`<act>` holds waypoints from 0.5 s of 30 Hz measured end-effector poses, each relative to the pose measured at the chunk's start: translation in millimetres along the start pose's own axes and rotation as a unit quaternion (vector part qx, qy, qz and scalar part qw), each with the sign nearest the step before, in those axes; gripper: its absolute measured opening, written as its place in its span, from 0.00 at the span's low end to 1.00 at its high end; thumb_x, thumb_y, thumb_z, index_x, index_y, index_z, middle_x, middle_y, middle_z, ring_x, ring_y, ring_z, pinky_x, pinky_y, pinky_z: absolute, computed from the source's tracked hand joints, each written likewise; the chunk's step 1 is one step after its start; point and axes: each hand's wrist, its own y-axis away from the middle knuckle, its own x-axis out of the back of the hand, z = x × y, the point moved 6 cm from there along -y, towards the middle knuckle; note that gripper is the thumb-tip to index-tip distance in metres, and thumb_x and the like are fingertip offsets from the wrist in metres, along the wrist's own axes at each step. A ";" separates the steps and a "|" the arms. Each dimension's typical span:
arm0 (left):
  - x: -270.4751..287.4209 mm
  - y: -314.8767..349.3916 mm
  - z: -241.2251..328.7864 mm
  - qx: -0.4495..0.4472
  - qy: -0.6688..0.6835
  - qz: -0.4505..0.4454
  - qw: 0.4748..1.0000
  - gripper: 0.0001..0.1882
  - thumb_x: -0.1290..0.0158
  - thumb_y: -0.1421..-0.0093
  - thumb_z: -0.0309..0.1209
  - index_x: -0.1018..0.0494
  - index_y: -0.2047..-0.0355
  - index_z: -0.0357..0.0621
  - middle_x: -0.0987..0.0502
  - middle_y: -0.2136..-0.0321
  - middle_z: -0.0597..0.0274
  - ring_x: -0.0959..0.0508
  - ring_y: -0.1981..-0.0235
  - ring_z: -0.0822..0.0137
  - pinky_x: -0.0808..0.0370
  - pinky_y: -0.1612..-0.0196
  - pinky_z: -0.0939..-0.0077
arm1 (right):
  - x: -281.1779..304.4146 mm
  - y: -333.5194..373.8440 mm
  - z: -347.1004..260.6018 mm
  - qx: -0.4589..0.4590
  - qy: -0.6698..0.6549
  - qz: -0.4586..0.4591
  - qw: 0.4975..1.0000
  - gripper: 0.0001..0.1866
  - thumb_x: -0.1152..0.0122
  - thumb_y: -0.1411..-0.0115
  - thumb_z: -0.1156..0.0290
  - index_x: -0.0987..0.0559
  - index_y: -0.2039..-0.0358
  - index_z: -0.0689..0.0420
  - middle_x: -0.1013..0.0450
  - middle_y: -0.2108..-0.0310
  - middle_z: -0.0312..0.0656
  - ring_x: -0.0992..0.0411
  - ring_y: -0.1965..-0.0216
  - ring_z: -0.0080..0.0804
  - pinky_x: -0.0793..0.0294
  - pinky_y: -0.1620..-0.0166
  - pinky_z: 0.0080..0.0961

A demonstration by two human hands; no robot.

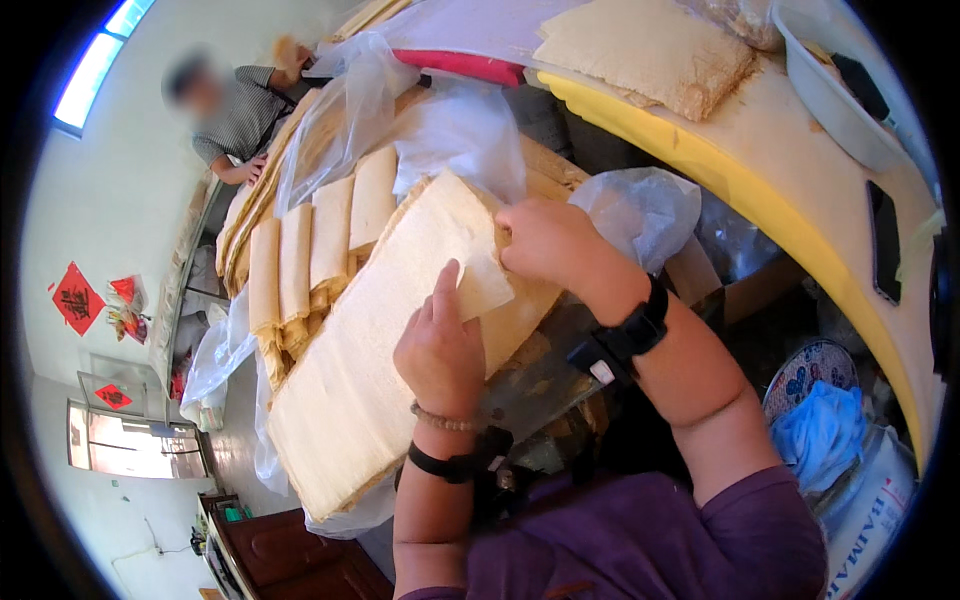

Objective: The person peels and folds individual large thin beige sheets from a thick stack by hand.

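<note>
A thick stack of thin, cream-coloured sheets [350,370] lies slantwise in front of me; they look like dried bean curd sheets. My right hand [560,245] is closed in a pinch at the stack's right edge, on the top sheet's rim. A pale, turned-over corner [488,286] of the sheet shows between my two hands. My left hand [440,355] rests over the stack, index finger stretched out along the surface beside that corner. Its other fingers are partly curled and look to hold nothing. The right fingertips are partly hidden by the hand.
Folded bundles [330,230] of similar sheets lie beyond the stack, with clear plastic [455,130] over them. At right, a yellow-edged table [800,200] carries more sheets [650,50], a white basin [840,100] and a phone [884,240]. Another person [240,120] stands far left.
</note>
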 end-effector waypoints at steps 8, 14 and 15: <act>16.7 0.8 -47.8 0.059 0.006 -0.011 0.998 0.09 0.40 0.45 0.34 0.26 0.77 0.45 0.24 0.80 0.48 0.22 0.76 0.44 0.27 0.74 0.56 | -22.6 -22.6 12.6 -0.024 0.014 -0.069 0.997 0.12 0.43 0.46 0.62 0.18 0.74 0.56 0.22 0.73 0.51 0.23 0.66 0.54 0.26 0.64 0.46; 32.4 3.6 -52.6 0.047 0.066 -0.016 0.997 0.06 0.40 0.46 0.32 0.24 0.76 0.46 0.24 0.79 0.51 0.22 0.76 0.47 0.27 0.73 0.59 | -21.1 -37.1 -7.0 -0.018 0.034 -0.013 0.999 0.13 0.41 0.46 0.60 0.16 0.72 0.55 0.22 0.71 0.52 0.22 0.65 0.53 0.25 0.63 0.45; 27.9 5.4 -48.2 0.012 0.061 -0.012 0.998 0.07 0.40 0.47 0.31 0.27 0.76 0.46 0.25 0.79 0.52 0.23 0.76 0.47 0.28 0.73 0.58 | -24.3 -42.6 -10.2 -0.014 0.034 -0.014 0.999 0.13 0.41 0.46 0.60 0.16 0.72 0.55 0.22 0.71 0.52 0.22 0.65 0.53 0.25 0.63 0.45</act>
